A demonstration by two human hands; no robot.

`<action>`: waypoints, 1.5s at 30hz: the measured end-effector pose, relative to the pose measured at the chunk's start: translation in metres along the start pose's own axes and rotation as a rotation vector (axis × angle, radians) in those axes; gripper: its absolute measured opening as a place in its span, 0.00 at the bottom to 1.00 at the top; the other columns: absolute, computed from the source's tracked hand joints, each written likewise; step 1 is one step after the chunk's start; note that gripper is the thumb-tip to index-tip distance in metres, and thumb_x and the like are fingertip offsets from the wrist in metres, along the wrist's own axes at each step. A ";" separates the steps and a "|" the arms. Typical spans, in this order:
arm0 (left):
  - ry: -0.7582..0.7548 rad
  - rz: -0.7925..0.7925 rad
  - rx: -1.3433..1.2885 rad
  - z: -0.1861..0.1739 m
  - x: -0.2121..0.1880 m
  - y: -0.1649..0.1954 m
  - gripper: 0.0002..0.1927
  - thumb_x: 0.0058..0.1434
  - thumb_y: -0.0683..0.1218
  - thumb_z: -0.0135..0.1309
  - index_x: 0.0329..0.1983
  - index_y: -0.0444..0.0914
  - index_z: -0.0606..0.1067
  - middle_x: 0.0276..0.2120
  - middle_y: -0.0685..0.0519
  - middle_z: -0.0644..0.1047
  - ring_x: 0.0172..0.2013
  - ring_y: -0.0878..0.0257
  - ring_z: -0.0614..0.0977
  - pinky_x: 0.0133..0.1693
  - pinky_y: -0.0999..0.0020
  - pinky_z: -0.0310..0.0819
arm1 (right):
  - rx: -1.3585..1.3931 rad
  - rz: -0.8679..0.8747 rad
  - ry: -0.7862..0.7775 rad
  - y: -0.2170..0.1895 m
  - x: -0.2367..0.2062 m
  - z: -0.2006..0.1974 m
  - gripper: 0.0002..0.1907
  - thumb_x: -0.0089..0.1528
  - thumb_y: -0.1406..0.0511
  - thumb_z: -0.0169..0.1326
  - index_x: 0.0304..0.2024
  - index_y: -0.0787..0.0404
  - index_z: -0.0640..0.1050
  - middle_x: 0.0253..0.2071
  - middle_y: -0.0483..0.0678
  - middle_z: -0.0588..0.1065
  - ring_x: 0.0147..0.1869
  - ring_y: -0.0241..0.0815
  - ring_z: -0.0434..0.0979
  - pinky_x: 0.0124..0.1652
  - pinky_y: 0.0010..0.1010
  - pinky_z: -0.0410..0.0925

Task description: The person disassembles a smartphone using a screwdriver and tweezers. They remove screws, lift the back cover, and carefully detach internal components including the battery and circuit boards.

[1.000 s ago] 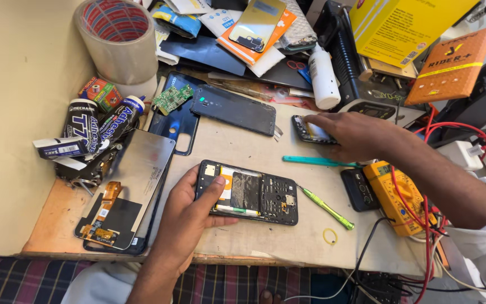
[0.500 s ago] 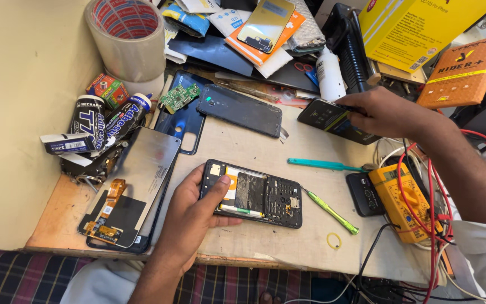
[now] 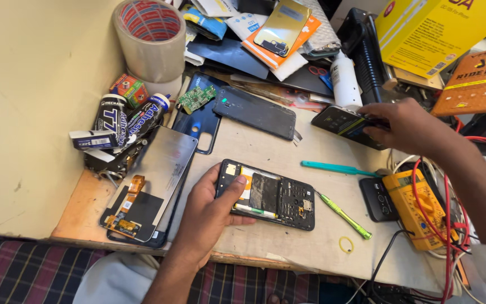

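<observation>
Since the earlier frame, the right hand [image 3: 409, 126] has been carried a little further from the opened phone [image 3: 265, 194], with a small dark phone part [image 3: 345, 123] kept in its grip, while the left hand has stayed on the opened phone.

In the head view, the right hand's fingers are curled fairly close around the far end of the small dark phone part, which is pinched between thumb and fingertips and held tilted, up and to the right of the opened phone, just beside a white bottle [image 3: 345, 81]. The right forearm is stretched in from the right edge, above a yellow multimeter [image 3: 417, 208] and its red leads [image 3: 448, 202].

The left hand [image 3: 209, 214] is laid against the near left end of the opened phone, its fingers partly bent, the thumb pressed on the exposed inside near an orange patch. The wrist comes up from the lower edge.

The opened phone is lying flat on the worktop [image 3: 299, 152], back cover off, a dark battery and black board showing. Right of it a green screwdriver [image 3: 344, 215] is seen, and beyond that a teal tool [image 3: 338, 168]. Left of it lies a detached screen panel [image 3: 153, 186].
</observation>
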State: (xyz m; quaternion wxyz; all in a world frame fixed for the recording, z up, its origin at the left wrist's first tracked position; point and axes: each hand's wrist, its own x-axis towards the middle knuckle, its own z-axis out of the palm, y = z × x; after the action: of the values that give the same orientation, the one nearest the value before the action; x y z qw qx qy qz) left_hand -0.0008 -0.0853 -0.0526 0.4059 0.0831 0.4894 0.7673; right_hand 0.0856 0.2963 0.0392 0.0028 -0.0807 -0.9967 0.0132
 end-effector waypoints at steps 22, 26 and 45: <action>-0.029 0.024 -0.054 -0.005 0.001 -0.007 0.20 0.67 0.47 0.47 0.61 0.36 0.68 0.45 0.49 0.79 0.39 0.61 0.85 0.37 0.59 0.86 | -0.183 -0.046 0.155 -0.032 -0.033 0.049 0.23 0.53 0.61 0.65 0.52 0.55 0.80 0.53 0.52 0.78 0.54 0.54 0.79 0.49 0.43 0.74; -0.004 0.017 -0.025 -0.003 0.000 -0.005 0.21 0.66 0.45 0.48 0.62 0.37 0.68 0.46 0.49 0.80 0.39 0.61 0.85 0.35 0.60 0.86 | -0.107 -0.040 0.041 -0.034 -0.022 0.036 0.24 0.53 0.59 0.66 0.51 0.54 0.80 0.54 0.52 0.77 0.53 0.55 0.79 0.48 0.44 0.73; -0.152 -0.028 -0.206 -0.016 0.000 -0.004 0.22 0.69 0.42 0.43 0.67 0.32 0.65 0.52 0.46 0.78 0.47 0.57 0.83 0.47 0.52 0.85 | 0.075 0.606 -0.223 -0.107 -0.115 0.022 0.14 0.61 0.58 0.64 0.45 0.58 0.85 0.37 0.49 0.84 0.39 0.42 0.86 0.41 0.34 0.77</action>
State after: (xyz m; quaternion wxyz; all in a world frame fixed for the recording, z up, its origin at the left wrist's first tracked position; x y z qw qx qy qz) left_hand -0.0069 -0.0955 -0.0637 0.4588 0.0924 0.3770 0.7993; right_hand 0.1816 0.1713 0.0195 -0.1073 -0.3717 -0.9203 0.0589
